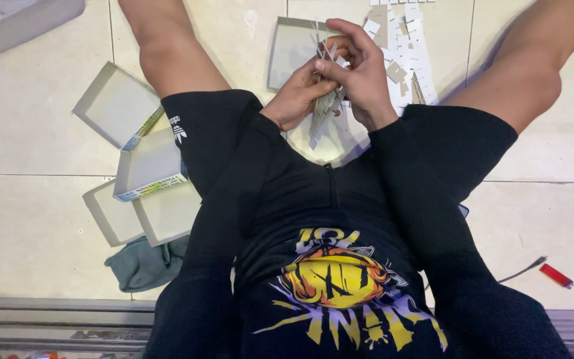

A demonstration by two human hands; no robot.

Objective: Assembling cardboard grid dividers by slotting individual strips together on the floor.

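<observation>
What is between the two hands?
In the head view, a bundle of thin grey-white card strips sits between the left hand and the right hand, both gripping it.

One head-worn camera looks steeply down, close above lap and floor [34, 226].

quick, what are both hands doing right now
Left hand: closed on a bundle of flat card pieces.
Right hand: closed on the same bundle's top.
</observation>
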